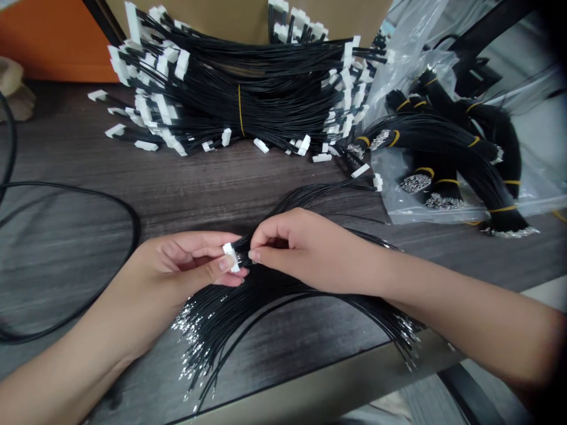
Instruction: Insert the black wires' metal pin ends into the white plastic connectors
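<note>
A small white connector housing [229, 250] is pinched between the thumb and fingers of my left hand [177, 265]. Black wires run out of its right side. Close beside it, my right hand [301, 251] has thumb and forefinger pressed together on a black wire [245, 258] near the housing; whether its tip is inside the housing I cannot tell. Beneath both hands lies a loose spread of black wires [248, 301] with silvery metal terminals [190, 330] at their ends. Behind my right hand, wires lead to another white connector [378, 182].
A large stack of black cables [266, 88] with white connectors lies at the back, a yellow band around it. Banded wire bundles [456, 141] rest on a clear plastic bag [390, 206] at right. A thick black cable [133, 218] loops at left. An orange panel [53, 41] stands behind.
</note>
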Action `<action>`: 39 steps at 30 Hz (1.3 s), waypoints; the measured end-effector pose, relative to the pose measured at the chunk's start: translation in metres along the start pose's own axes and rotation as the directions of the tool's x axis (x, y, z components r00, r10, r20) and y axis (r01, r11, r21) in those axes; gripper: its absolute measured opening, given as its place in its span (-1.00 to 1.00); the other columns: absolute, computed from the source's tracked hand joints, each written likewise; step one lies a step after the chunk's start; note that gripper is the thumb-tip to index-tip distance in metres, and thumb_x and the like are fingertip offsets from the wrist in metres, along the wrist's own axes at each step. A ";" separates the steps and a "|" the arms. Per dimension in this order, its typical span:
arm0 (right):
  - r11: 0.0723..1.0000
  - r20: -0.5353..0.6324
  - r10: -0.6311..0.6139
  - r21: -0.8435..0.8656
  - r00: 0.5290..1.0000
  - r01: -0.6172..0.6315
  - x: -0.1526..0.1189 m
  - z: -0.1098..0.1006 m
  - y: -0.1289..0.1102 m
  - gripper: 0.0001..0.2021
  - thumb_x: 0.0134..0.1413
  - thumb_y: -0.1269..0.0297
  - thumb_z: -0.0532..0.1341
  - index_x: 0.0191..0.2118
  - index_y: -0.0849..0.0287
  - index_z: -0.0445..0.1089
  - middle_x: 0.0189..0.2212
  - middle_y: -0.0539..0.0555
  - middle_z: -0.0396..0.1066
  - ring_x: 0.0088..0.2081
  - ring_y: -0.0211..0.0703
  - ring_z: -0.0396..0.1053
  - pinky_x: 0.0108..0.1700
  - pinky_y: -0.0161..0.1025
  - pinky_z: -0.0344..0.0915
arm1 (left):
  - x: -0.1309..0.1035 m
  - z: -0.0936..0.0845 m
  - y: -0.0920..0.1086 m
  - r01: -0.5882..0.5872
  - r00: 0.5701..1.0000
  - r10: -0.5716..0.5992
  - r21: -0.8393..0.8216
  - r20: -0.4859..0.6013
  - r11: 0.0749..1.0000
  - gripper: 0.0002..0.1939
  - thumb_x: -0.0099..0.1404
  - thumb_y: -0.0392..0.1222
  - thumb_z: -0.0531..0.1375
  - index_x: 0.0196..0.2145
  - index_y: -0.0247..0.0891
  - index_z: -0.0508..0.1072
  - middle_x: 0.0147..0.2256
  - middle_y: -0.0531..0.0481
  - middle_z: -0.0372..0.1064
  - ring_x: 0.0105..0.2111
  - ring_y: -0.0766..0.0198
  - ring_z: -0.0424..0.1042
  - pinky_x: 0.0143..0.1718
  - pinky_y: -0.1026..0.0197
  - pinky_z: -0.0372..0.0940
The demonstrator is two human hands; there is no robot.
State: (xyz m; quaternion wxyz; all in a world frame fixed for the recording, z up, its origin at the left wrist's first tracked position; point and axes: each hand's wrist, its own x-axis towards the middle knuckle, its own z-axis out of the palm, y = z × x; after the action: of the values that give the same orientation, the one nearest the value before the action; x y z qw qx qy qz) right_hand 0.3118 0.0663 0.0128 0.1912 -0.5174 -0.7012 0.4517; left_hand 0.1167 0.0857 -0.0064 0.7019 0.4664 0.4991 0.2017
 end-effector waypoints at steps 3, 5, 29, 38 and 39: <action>1.000 -0.029 -0.010 -0.011 1.000 0.010 -0.001 0.004 0.001 -0.81 0.07 0.45 0.09 -0.47 0.27 0.42 -0.57 -0.09 0.38 -0.53 -0.44 0.21 -0.49 -0.40 0.09 | -0.001 0.001 -0.001 0.000 1.000 0.000 -0.014 -0.022 1.000 -0.78 0.03 -0.25 0.36 -0.30 -0.12 0.57 -0.38 0.10 0.57 -0.42 0.37 0.53 -0.29 0.45 0.43; 1.000 -0.048 -0.019 -0.012 0.999 0.018 -0.002 0.007 0.002 -0.81 0.07 0.46 0.09 -0.50 0.26 0.39 -0.58 -0.10 0.36 -0.53 -0.45 0.20 -0.47 -0.40 0.10 | -0.001 0.002 -0.002 0.005 0.999 -0.006 -0.016 -0.037 1.000 -0.78 0.02 -0.25 0.37 -0.30 -0.12 0.57 -0.39 0.11 0.57 -0.42 0.37 0.53 -0.30 0.45 0.43; 0.893 -0.235 -0.406 -0.308 0.883 0.328 -0.008 -0.001 0.005 -0.91 0.08 0.45 0.14 -0.35 0.27 0.39 -0.30 0.07 0.23 -0.26 -0.32 0.21 -0.19 -0.36 0.20 | -0.001 0.000 0.008 0.052 0.999 -0.051 -0.024 0.012 0.998 -0.78 0.10 -0.21 0.32 -0.24 -0.16 0.56 -0.29 0.05 0.56 -0.32 0.35 0.50 -0.21 0.39 0.38; 0.906 -0.209 -0.353 -0.320 0.912 0.277 -0.007 0.002 0.003 -0.88 0.09 0.48 0.13 -0.39 0.27 0.41 -0.37 0.03 0.22 -0.34 -0.35 0.19 -0.28 -0.38 0.18 | -0.001 -0.001 0.007 0.072 0.997 -0.072 -0.033 -0.012 0.997 -0.78 0.08 -0.20 0.33 -0.25 -0.12 0.57 -0.34 0.09 0.57 -0.35 0.35 0.52 -0.24 0.40 0.38; 0.913 -0.212 -0.339 -0.311 0.917 0.265 -0.006 0.002 0.003 -0.89 0.08 0.48 0.14 -0.38 0.26 0.41 -0.37 0.02 0.23 -0.35 -0.36 0.20 -0.30 -0.39 0.18 | -0.001 -0.001 0.006 0.072 0.997 -0.072 -0.030 -0.016 0.997 -0.78 0.07 -0.20 0.34 -0.25 -0.12 0.57 -0.34 0.09 0.57 -0.35 0.34 0.52 -0.25 0.39 0.39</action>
State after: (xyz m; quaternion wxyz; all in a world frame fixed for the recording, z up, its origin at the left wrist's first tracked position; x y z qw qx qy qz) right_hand 0.3150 0.0600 0.0105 0.2763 -0.4783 -0.7977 0.2421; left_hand 0.1165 0.0884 -0.0003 0.7113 0.4358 0.5186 0.1877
